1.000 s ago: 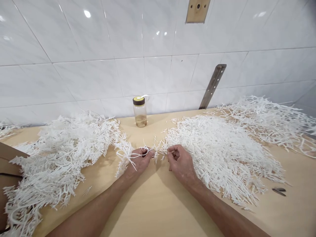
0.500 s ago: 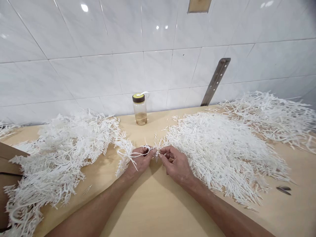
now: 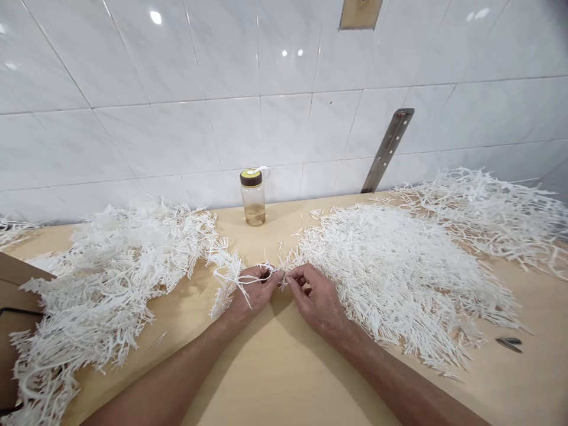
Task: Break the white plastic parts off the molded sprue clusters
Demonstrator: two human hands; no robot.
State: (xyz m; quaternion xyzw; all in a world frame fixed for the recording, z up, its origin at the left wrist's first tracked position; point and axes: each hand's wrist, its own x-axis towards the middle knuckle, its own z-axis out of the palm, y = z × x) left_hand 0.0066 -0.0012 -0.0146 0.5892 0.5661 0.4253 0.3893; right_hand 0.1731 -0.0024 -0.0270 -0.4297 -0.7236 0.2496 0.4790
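Note:
My left hand (image 3: 255, 291) is closed on a thin white branched piece (image 3: 245, 280), which looks like a plastic sprue; its prongs stick out over the back of the fingers to the left. Close beside it, my right hand (image 3: 316, 296) is pinched, thumb against forefinger, at the tip of the left thumb. Whatever lies between the right fingertips is too small to make out. Left of my hands spreads a tangled heap of white branched pieces (image 3: 128, 254). A wide pile of short, thin white sticks (image 3: 399, 266) lies just right of my right hand.
Behind my hands a clear bottle (image 3: 254, 198) with a dark and yellow lid stands near the tiled wall (image 3: 284, 130). A perforated metal bracket (image 3: 388, 151) leans there. More white strands (image 3: 497, 213) lie far right, a small dark tool (image 3: 509, 344) near right, a brown box (image 3: 20, 307) at left.
The view has shifted slightly. My hands stay together in nearly the same place, with the right fingers a little more closed at the left thumb tip.

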